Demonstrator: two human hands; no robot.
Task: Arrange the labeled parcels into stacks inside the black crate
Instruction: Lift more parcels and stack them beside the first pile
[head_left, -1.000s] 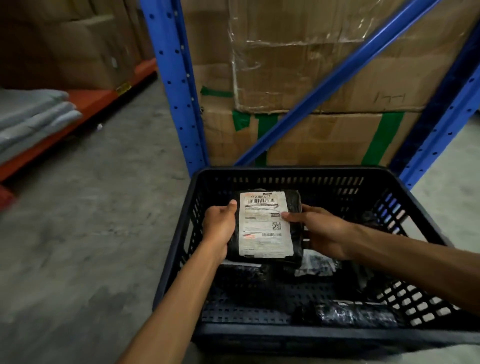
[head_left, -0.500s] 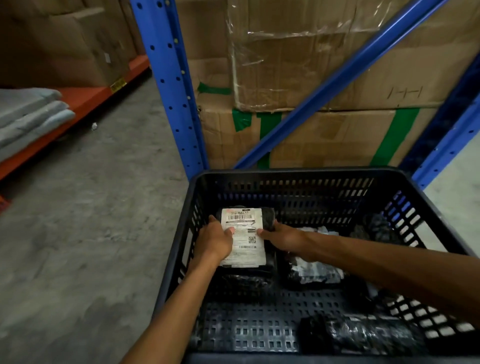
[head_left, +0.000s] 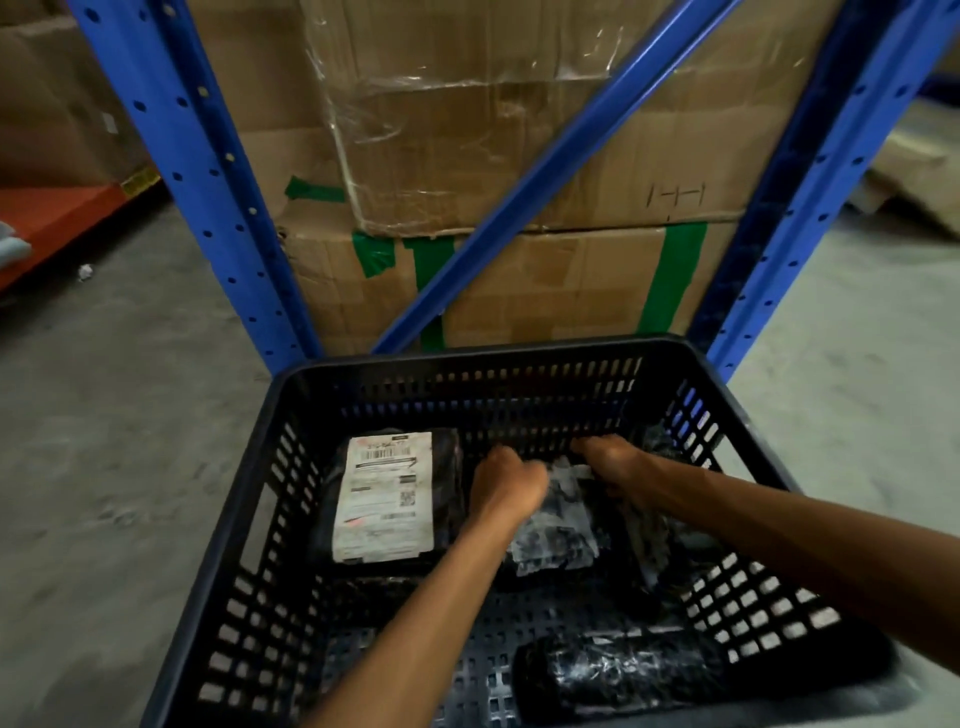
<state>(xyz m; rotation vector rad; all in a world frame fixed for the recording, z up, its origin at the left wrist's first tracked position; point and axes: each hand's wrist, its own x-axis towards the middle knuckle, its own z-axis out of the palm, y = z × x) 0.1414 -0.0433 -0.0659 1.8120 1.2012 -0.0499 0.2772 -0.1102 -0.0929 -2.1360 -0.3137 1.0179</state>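
Several wrapped parcels lie inside black crate; one label-up.

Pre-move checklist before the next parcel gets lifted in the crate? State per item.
1. Labeled parcel lies flat, label up, at the far left of the black crate: ok.
2. Both hands clear of that parcel: ok.
3. Left hand and right hand sit at either side of the crumpled parcel in the middle: ok.
4. Firm grip on it: cannot tell, the fingers are blurred.
5. Its label faces up: cannot tell.
6. Loose parcels left to stack, such as the wrapped parcel near the front wall: not ok, not yet stacked.
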